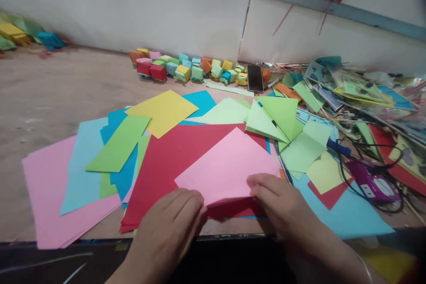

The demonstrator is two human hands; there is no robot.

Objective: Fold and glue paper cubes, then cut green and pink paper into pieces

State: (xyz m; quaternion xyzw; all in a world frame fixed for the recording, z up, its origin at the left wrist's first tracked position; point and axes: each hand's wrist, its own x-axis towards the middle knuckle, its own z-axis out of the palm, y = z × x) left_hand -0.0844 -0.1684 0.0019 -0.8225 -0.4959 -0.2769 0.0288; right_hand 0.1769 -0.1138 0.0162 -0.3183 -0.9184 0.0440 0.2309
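Observation:
A pink sheet of paper point(229, 164) is held between my two hands, its near edge lifted and bent above a stack of red paper point(166, 155). My left hand point(173, 217) is closed on the sheet's near left part, the fingertips curled at its edge. On the near right side, my right hand point(279, 199) pinches the same sheet between thumb and fingers. Both thumbs are mostly hidden. Beyond my right hand lie a folded pale green paper point(264, 122) and a black pen point(284, 166).
Coloured sheets, including a yellow square point(163, 113) and a light blue sheet point(83, 159), overlap on the table point(100, 80). Small folded paper blocks point(183, 73) line the wall beside a phone point(255, 78). A purple device point(372, 182) with a black cable sits among clutter at right.

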